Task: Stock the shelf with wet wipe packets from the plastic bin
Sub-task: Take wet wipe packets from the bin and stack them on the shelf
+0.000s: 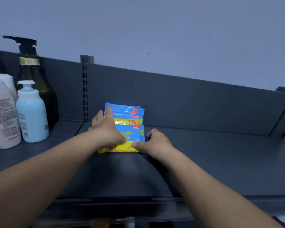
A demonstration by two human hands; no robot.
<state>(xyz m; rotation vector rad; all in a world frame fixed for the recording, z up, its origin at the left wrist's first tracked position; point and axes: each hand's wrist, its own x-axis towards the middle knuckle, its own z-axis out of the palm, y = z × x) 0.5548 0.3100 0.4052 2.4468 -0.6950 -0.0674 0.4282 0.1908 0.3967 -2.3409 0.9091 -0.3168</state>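
The wet wipe packets [127,116], blue and yellow, are found on the dark grey shelf [220,153], set one behind another in a short row just right of the slotted upright [85,89] and in front of the back panel [171,99]. The front packet [135,134] is presented face-on to the camera, blue above and yellow below, touching the packet behind it. The row is spanned by the left hand [105,129]: its index finger [108,112] is extended onto the top edge of a rear packet, the remaining fingers are bent down at the left side of the row, and the thumb is laid against the face of the front packet, so the row is held between finger and thumb. The right edge of the front packet is gripped by the right hand [155,142], with the thumb [136,144] pressed on the lower yellow corner and the fingers curled round the edge. At the left end of the shelf, well apart from the packets, a light blue bottle [32,116], a pale bottle [3,116] with printed text and a dark green pump bottle [33,71] are noted standing upright. A plain wall [155,30] is seen above the back panel.
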